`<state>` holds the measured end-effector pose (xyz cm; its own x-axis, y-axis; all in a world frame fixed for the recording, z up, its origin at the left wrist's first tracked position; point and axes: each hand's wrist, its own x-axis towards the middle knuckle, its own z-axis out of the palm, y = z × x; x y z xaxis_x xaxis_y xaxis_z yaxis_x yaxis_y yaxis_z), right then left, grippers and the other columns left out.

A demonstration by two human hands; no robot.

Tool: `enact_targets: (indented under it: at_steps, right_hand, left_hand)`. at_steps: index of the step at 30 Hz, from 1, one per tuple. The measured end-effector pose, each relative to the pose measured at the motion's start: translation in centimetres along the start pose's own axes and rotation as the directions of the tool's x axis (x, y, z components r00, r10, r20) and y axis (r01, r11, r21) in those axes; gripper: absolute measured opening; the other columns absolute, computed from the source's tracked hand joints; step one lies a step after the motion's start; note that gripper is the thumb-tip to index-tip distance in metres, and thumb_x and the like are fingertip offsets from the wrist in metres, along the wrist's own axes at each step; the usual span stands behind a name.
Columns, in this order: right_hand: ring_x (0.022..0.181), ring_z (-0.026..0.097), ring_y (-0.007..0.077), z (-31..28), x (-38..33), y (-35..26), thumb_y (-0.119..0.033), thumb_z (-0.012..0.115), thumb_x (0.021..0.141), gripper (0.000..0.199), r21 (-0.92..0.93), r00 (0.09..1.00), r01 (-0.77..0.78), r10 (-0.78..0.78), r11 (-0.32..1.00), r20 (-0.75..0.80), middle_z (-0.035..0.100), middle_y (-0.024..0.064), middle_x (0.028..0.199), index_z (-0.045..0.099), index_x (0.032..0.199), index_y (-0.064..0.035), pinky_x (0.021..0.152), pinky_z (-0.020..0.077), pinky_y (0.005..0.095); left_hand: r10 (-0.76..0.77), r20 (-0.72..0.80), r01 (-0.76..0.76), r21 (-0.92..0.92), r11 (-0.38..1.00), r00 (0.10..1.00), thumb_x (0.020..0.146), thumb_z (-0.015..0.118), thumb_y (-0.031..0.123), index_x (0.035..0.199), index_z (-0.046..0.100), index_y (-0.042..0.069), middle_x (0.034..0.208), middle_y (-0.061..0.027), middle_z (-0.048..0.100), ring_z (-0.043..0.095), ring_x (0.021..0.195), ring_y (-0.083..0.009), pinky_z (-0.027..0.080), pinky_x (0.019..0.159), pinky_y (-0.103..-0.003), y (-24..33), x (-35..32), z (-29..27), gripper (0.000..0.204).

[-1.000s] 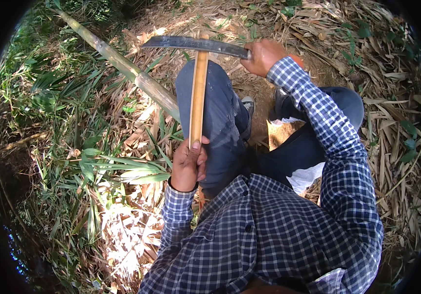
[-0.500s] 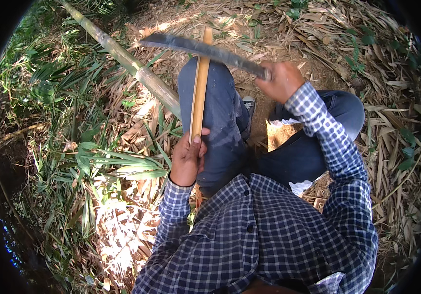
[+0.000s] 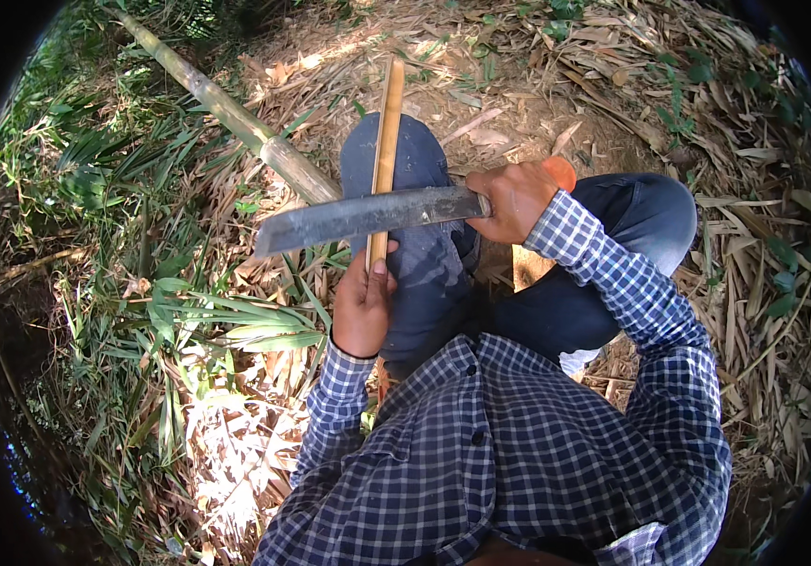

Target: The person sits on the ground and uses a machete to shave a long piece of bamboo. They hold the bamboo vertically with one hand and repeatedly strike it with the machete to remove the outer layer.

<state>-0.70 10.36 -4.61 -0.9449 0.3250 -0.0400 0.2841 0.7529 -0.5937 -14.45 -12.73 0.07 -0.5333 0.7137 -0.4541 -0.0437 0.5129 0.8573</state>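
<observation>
I crouch over dry leaf litter in a blue checked shirt and dark trousers. My left hand (image 3: pixel 364 304) grips the near end of a thin yellow bamboo strip (image 3: pixel 388 123) that runs away from me over my left knee. My right hand (image 3: pixel 511 200) is shut on the orange handle of a large machete (image 3: pixel 368 217). Its broad grey blade lies crosswise over the strip, just above my left thumb, pointing left.
A thick green bamboo pole (image 3: pixel 226 113) lies diagonally at the upper left, ending near my knee. Green grass and bamboo leaves (image 3: pixel 141 311) cover the left side. Dry brown husks and leaves (image 3: pixel 754 236) cover the ground on the right and far side.
The machete has come down the strip toward me, from near the strip's far end to just above my left hand. My right hand moved nearer with it.
</observation>
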Motion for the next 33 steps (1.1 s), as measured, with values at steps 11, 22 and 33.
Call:
enact_targets:
  at_steps: [11,22,33]
  right_hand:
    - [0.054,0.065,0.0296,-0.8,3.3,3.4,-0.027,0.067,0.078,0.030,-0.119,0.996,-0.080,0.076,0.990,-0.041,0.064,0.0126,0.058,0.072,0.099,-0.0081,0.060,0.0553,0.0437]
    - [0.044,0.056,0.0188,-2.2,8.0,7.6,-0.031,0.064,0.085,0.033,-0.038,0.909,-0.416,0.416,0.909,-0.003,0.061,0.0130,0.055,0.072,0.094,0.0007,0.049,0.0514,0.0370]
    - [0.063,0.067,0.0343,0.6,-1.1,-1.3,-0.028,0.072,0.074,0.028,0.096,0.996,-0.090,0.089,0.991,0.005,0.065,0.0136,0.063,0.067,0.090,-0.0053,0.060,0.0535,0.0445]
  left_hand:
    - [-0.028,-0.003,0.028,0.058,0.998,1.000,0.105,0.042,0.017,0.123,0.059,0.001,0.068,0.0004,0.048,0.040,0.057,-0.0069,0.035,0.055,-0.024,0.6,-0.8,0.1,0.029]
    - [-0.003,0.013,0.003,-0.024,1.000,1.000,0.105,0.043,0.023,0.128,0.055,0.001,0.065,0.0048,0.041,0.031,0.047,-0.0024,0.026,0.043,-0.019,-0.3,-1.0,0.4,0.034]
    - [-0.210,0.214,0.288,-0.457,0.841,0.954,0.107,0.037,0.030,0.124,0.051,0.001,0.065,0.0012,0.042,0.030,0.041,-0.0040,0.027,0.036,-0.020,1.4,0.2,-0.1,0.036]
